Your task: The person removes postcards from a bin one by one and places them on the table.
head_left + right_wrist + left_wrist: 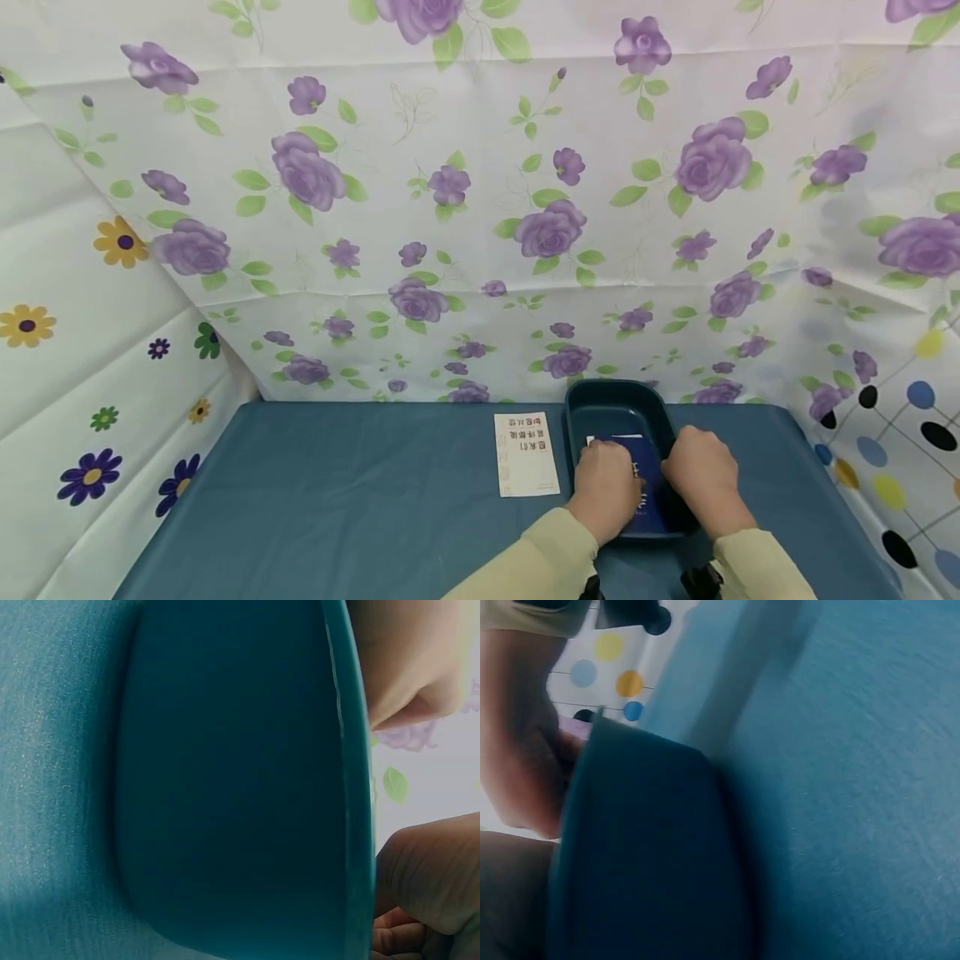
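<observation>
A dark teal tray [617, 390] stands on the table. Inside it lies a dark blue booklet [651, 510] with pale print, a white edge showing at its upper left. My left hand [604, 487] reaches over the tray's left side, its curled fingers gripping the booklet's left part. The right hand [702, 477] is at the tray's right rim with fingers bent inward; I cannot tell whether it holds anything. Both wrist views are filled by the tray's outer wall [649, 847], above whose rim the right hand [435, 877] shows with its fingers folded.
Left of the tray lies a cream card [527, 458] with printed characters. A blue-green cloth covers the table [360, 492]. Behind it hangs a purple-flowered curtain [480, 217], with patterned sheets at the left [67, 375] and right [918, 417].
</observation>
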The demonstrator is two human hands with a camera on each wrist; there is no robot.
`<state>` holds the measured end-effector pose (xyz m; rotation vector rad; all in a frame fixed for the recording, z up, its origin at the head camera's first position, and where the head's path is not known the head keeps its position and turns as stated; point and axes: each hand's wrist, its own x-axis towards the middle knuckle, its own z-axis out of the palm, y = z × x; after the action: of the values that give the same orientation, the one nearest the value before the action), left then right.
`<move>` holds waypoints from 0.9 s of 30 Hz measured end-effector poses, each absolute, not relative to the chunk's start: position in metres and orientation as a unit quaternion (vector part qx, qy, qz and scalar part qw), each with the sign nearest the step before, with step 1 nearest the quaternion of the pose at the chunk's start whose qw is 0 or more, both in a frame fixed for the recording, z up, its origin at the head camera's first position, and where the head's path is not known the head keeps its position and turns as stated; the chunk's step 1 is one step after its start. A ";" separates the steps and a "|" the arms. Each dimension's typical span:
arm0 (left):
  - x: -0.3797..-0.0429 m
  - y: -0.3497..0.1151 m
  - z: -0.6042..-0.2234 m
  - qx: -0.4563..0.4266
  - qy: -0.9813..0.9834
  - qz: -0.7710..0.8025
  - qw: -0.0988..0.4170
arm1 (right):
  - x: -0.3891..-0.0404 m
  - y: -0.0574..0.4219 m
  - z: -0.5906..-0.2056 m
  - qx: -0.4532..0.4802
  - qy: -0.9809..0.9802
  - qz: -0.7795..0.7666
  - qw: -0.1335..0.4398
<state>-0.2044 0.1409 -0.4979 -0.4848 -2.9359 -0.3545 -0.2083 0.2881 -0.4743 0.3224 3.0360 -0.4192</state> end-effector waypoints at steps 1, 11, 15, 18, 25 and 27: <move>-0.204 0.142 -0.500 -0.156 -0.979 -0.111 0.063 | -0.208 0.288 -0.474 0.104 0.985 -0.137 0.031; -0.205 0.155 -0.515 -0.116 -0.992 -0.025 0.036 | -0.210 0.289 -0.476 0.105 0.984 -0.136 0.037; -0.206 0.160 -0.517 -0.087 -0.996 0.026 0.009 | -0.211 0.287 -0.475 0.110 0.984 -0.136 0.043; -0.207 0.163 -0.519 -0.073 -0.996 0.053 0.003 | -0.211 0.285 -0.474 0.112 0.983 -0.139 0.045; -0.208 0.167 -0.519 -0.084 -0.992 0.092 0.001 | -0.212 0.287 -0.476 0.117 0.984 -0.132 0.039; -0.207 0.168 -0.519 -0.083 -0.992 0.090 0.000 | -0.212 0.288 -0.476 0.118 0.984 -0.130 0.039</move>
<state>-0.2071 0.1683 -0.5190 -0.2615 -3.1169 0.2840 -0.2119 0.2879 -0.4759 0.3608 3.0152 -0.3975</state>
